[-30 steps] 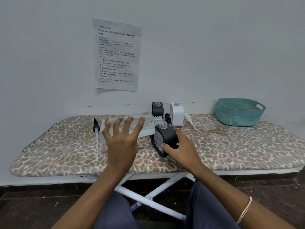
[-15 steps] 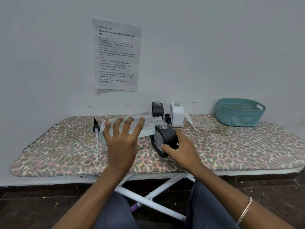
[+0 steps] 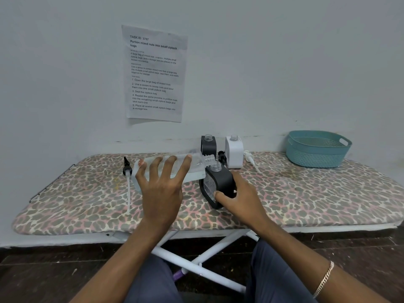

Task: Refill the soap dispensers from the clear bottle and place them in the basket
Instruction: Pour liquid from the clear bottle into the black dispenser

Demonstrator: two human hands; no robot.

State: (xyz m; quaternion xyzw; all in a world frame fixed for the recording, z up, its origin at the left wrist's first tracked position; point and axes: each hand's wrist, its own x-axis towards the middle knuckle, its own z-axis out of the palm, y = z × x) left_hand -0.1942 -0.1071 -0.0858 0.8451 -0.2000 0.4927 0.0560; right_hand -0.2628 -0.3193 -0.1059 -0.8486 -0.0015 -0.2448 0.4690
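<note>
Left hand (image 3: 161, 189): fingers spread and curled over clear bottle (image 3: 197, 166), gripping it laid almost level, mouth pointing toward right hand. Right hand (image 3: 238, 200): clasped round lower body of black dispenser (image 3: 220, 180), tilting it on ironing board (image 3: 306, 193), open neck just under and beside bottle mouth. Against pictures of a second and half a second ago: no shift in either hand, bottle or dispenser. Reads as a pour held steady, first refill in progress, though no stream discernible and fill level too unclear to tell. Beyond right hand, near wall: second black dispenser (image 3: 208, 145) and white dispenser (image 3: 234, 152), both upright, uncapped, untouched. Loose pumps: black pump (image 3: 126, 169) outward of left hand, second black pump (image 3: 222, 156) between the far dispensers, white pump (image 3: 249, 156) just past the white one. Basket (image 3: 314, 158): well apart, far outward of right hand, no dispenser seen inside.
</note>
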